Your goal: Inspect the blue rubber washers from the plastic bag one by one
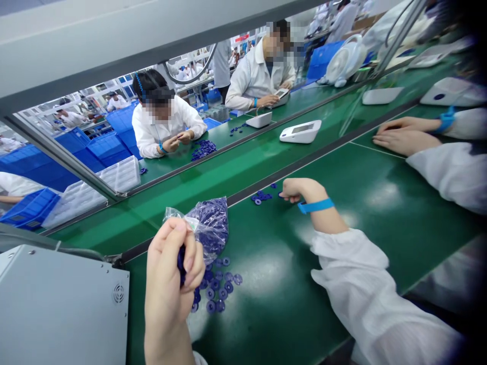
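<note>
My left hand (173,268) is raised at the lower middle, its fingers curled round dark blue ring-shaped parts, mostly hidden by the fingers. Behind it a clear plastic bag (211,223) full of the same parts lies on the green bench. Loose blue round parts (218,286), each with a hole in the middle, are scattered beside the hand. Farther off, my right hand (296,190), with a blue wrist strap, reaches down to the bench. Its fingertips pinch a blue round part (280,194). Just left of them sits a small group of blue parts (261,196).
A grey metal box (64,304) stands at lower left. A co-worker's hands (409,134) rest on the bench at right. Beyond the dark divider lies a white device (300,132) on the green strip. Two people in white coats sit opposite, near a blue pile (204,149).
</note>
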`<state>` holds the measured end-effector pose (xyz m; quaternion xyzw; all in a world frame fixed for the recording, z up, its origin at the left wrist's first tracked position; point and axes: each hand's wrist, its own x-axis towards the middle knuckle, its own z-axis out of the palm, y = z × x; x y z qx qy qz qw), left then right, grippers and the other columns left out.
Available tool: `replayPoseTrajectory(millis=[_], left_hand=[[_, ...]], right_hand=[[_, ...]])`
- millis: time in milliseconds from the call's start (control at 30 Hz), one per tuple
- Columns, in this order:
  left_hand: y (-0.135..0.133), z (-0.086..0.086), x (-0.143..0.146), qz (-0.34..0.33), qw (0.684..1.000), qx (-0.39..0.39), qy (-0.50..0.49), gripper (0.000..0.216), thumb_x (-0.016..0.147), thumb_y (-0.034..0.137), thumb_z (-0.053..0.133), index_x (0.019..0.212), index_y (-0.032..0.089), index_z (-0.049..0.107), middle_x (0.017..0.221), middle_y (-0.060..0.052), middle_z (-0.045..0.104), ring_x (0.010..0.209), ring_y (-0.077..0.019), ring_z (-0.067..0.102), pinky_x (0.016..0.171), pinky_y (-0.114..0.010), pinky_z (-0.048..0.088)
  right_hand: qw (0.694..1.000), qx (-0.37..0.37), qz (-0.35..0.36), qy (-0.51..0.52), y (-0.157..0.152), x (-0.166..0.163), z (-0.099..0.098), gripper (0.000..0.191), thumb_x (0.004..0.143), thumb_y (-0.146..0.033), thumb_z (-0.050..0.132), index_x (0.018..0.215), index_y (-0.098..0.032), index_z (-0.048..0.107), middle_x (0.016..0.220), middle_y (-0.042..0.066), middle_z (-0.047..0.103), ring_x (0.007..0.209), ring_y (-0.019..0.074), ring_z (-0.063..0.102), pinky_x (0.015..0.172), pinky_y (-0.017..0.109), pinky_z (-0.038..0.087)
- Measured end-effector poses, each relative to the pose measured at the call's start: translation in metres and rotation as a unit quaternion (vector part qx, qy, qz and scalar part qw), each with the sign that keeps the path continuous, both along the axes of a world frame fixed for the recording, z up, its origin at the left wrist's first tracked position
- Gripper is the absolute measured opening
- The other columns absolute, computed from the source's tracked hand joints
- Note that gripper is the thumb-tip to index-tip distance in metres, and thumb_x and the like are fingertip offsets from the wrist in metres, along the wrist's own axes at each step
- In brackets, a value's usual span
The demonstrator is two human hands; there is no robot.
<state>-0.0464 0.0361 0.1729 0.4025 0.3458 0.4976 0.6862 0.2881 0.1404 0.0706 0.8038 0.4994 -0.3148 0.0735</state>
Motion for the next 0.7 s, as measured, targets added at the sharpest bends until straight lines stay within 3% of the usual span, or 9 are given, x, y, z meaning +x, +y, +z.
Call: replayPoseTrajectory(millis=[100, 233, 367, 500, 533, 600, 667, 700], left_hand=[[0.002, 0.001, 0.000, -0.002, 0.997, -0.040, -0.066, 0.022, 0.092, 0.023, 0.049, 0.070, 0.018, 0.049, 0.047, 0.007, 0.033, 0.034, -0.0044, 0.014, 0.029, -0.013, 0.011], [0.009, 0.001, 0.000, -0.016, 0.982, -0.124, -0.139, 0.027, 0.094, 0.017, 0.037, 0.070, 0.016, 0.049, 0.048, 0.007, 0.028, 0.034, -0.0041, 0.014, 0.029, -0.015, 0.004], [0.013, 0.000, 0.004, -0.041, 0.960, -0.195, -0.194, 0.031, 0.096, 0.018, 0.031, 0.070, 0.015, 0.047, 0.049, 0.007, 0.025, 0.034, -0.0029, 0.016, 0.031, -0.015, 0.001], [0.008, -0.005, 0.018, -0.081, 0.929, -0.273, -0.236, 0.032, 0.096, 0.019, 0.031, 0.069, 0.014, 0.047, 0.051, 0.007, 0.025, 0.034, -0.0021, 0.019, 0.031, -0.013, 0.002], [0.005, -0.007, 0.023, -0.090, 0.921, -0.292, -0.242, 0.032, 0.096, 0.019, 0.031, 0.069, 0.014, 0.047, 0.051, 0.007, 0.025, 0.034, -0.0020, 0.019, 0.031, -0.012, 0.003], [0.001, -0.013, 0.034, -0.102, 0.908, -0.319, -0.250, 0.031, 0.095, 0.019, 0.032, 0.068, 0.014, 0.047, 0.052, 0.007, 0.027, 0.034, -0.0019, 0.021, 0.030, -0.012, 0.006], [-0.003, -0.018, 0.045, -0.101, 0.907, -0.327, -0.245, 0.027, 0.092, 0.018, 0.036, 0.066, 0.014, 0.046, 0.052, 0.007, 0.029, 0.034, -0.0018, 0.021, 0.030, -0.012, 0.009], [-0.004, -0.021, 0.049, -0.099, 0.910, -0.328, -0.233, 0.026, 0.089, 0.019, 0.038, 0.064, 0.015, 0.044, 0.051, 0.007, 0.029, 0.034, -0.0017, 0.021, 0.030, -0.012, 0.011]], right_hand=[[1.000, 0.012, -0.005, 0.006, 0.011, 0.003, -0.017, 0.026, 0.095, -0.035, 0.056, 0.105, -0.012, 0.061, 0.097, 0.005, 0.064, 0.081, 0.0145, 0.064, 0.072, 0.032, 0.055], [0.997, 0.080, -0.015, -0.009, 0.012, 0.006, -0.014, 0.031, 0.097, -0.040, 0.050, 0.097, -0.011, 0.062, 0.088, 0.004, 0.065, 0.075, 0.0134, 0.063, 0.072, 0.031, 0.053], [0.981, 0.191, -0.014, -0.027, 0.001, -0.004, 0.011, 0.039, 0.101, -0.038, 0.039, 0.085, -0.011, 0.062, 0.077, 0.009, 0.065, 0.070, 0.0171, 0.060, 0.069, 0.031, 0.047], [0.948, 0.316, 0.046, 0.000, -0.031, -0.044, 0.051, 0.040, 0.099, -0.044, 0.039, 0.080, -0.017, 0.061, 0.077, 0.006, 0.064, 0.073, 0.0182, 0.058, 0.067, 0.029, 0.040], [0.930, 0.358, 0.073, 0.020, -0.044, -0.059, 0.061, 0.040, 0.099, -0.045, 0.039, 0.080, -0.018, 0.061, 0.077, 0.004, 0.063, 0.073, 0.0168, 0.057, 0.068, 0.028, 0.040], [0.831, 0.511, 0.167, 0.145, -0.074, -0.090, 0.079, 0.034, 0.098, -0.041, 0.045, 0.077, -0.018, 0.060, 0.080, 0.003, 0.061, 0.076, 0.0153, 0.056, 0.070, 0.026, 0.042], [0.751, 0.544, 0.295, 0.230, -0.104, -0.118, 0.091, 0.030, 0.096, -0.036, 0.052, 0.075, -0.018, 0.062, 0.087, 0.004, 0.059, 0.084, 0.0150, 0.055, 0.077, 0.026, 0.042], [0.737, 0.522, 0.353, 0.245, -0.118, -0.130, 0.094, 0.025, 0.094, -0.034, 0.056, 0.077, -0.018, 0.064, 0.090, 0.004, 0.059, 0.088, 0.0153, 0.054, 0.078, 0.026, 0.043]])
